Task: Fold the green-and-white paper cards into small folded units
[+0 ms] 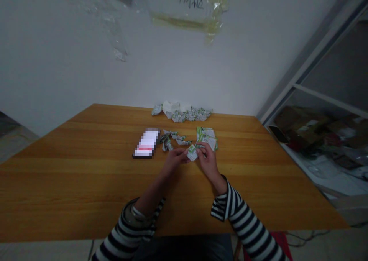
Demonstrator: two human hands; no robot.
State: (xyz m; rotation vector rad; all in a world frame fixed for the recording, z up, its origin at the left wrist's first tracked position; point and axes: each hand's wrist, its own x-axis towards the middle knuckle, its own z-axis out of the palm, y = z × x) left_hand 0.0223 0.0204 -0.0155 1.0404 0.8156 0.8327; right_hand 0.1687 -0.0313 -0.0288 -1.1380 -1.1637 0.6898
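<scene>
Between my two hands is a small folded piece of printed paper (192, 153), green and white, held just above the wooden table (238, 192). My left hand (174, 160) pinches its left corner. On the other side, the fingers of my right hand (207, 159) grip its right edge. Just beyond my right hand lies a stack of flat printed paper sheets (206, 133), partly covered by that hand. Several folded paper pieces (169, 137) of the same print lie beyond my left hand.
A phone (146, 143) with a lit, blurred screen lies left of the folded pieces. Along the wall sits a row of folded papers (184, 114) with some white crumpled paper (171, 106). A glass-fronted partition (324, 100) with cardboard boxes (301, 123) behind it stands at the right.
</scene>
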